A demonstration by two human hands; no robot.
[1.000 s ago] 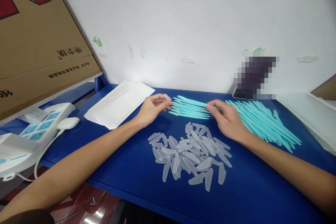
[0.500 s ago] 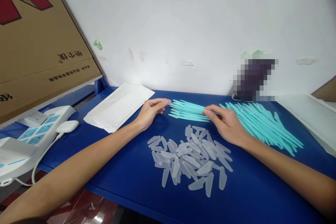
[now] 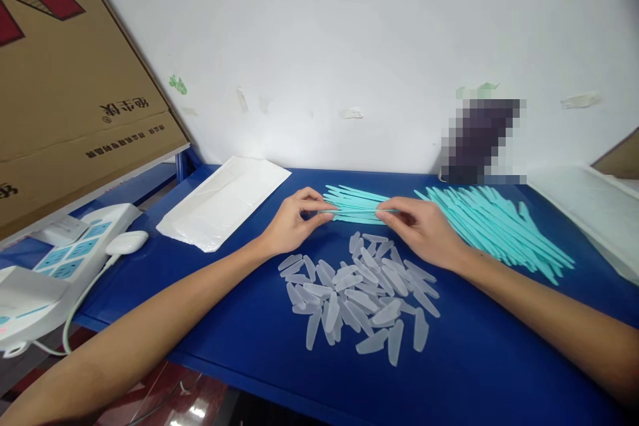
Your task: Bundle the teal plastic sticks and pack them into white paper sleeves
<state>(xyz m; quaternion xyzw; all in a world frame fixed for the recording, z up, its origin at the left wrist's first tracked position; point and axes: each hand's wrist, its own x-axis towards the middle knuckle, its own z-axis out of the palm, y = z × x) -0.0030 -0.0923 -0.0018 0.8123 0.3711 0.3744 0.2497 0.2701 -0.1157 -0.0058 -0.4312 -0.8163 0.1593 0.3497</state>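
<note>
On the blue table (image 3: pixel 474 359) lies a small row of teal plastic sticks (image 3: pixel 354 203). My left hand (image 3: pixel 294 221) pinches one end of a teal stick (image 3: pixel 357 212) and my right hand (image 3: pixel 419 229) pinches the other end, just in front of that row. A clear cap seems to sit on the stick's left end, under my left fingers. A heap of several clear plastic caps (image 3: pixel 359 293) lies right below both hands. A bigger heap of teal sticks (image 3: pixel 499 226) spreads to the right of my right hand.
A stack of clear plastic bags (image 3: pixel 224 200) lies at the left back. A white power strip (image 3: pixel 54 253) with a plug sits far left under a cardboard box (image 3: pixel 70 80). A white tray (image 3: pixel 589 213) stands at the right. A blurred dark object (image 3: pixel 479 140) leans on the wall.
Both hands have drawn slightly nearer to me, away from the small row of sticks. Earlier my left fingers held a clear cap at the sticks' tips; they now close on the left end of one stick.
</note>
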